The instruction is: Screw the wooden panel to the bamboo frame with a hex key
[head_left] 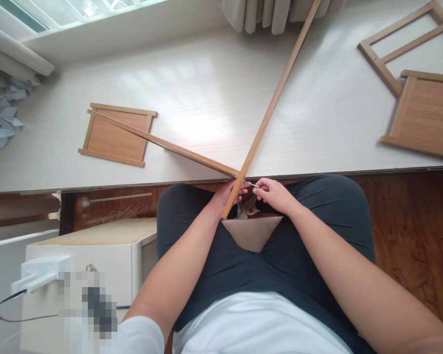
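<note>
A long wooden bar (pixel 268 115) slants from the upper right down to just above my lap. Near its lower end it meets a second wooden bar (pixel 192 156) that reaches to the left. My left hand (pixel 227 195) is closed round the long bar's lower end, its fingers partly hidden behind the wood. Pinched in my right hand (pixel 275 192) is a thin silver metal rod (pixel 251 185), perhaps a hex key, whose tip points at the joint. The tip's exact contact is too small to make out.
On the white surface (pixel 192 88), a small wooden panel (pixel 116 133) lies left, under the second bar's far end. At right are a wooden frame (pixel 382 73) and a larger panel (pixel 424 113). A white cabinet (pixel 96 246) stands beside my left leg. Curtains (pixel 262 14) hang behind.
</note>
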{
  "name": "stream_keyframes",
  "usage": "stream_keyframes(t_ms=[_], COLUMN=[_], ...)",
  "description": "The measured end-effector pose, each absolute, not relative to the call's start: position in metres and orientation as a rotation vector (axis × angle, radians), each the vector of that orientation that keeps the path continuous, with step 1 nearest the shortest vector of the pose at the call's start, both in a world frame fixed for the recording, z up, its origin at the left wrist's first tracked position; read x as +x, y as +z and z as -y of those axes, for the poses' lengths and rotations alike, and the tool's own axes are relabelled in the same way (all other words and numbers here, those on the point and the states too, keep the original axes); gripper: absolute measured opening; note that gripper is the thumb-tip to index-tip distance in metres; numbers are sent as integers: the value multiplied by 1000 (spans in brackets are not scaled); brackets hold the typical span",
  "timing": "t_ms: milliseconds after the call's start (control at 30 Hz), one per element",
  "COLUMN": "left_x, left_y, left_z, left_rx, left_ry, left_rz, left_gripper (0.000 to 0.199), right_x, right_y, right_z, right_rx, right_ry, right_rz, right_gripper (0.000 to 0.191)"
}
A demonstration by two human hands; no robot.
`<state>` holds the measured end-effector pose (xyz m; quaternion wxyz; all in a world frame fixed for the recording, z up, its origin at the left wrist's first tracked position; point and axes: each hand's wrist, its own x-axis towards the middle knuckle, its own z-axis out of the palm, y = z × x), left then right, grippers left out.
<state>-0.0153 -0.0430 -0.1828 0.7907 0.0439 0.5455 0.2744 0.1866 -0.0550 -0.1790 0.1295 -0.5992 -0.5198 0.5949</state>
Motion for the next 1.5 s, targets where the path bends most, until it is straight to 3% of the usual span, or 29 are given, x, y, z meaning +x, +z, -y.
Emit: stream_keyframes(t_ms=[200, 1500], left_x=[-16, -15], left_y=[-186, -181], left_z=[44, 43], left_rx=[101, 94], left_ry=[597, 589], left_rz=[-1157, -1172], left_gripper=[19, 18], right_x=[188, 190], right_y=[-179, -189], right_z=[56, 54], right_rx=[-1777, -1717], right_ry=[1713, 1832], right_rz=[1536, 1402], right_gripper=[8, 18])
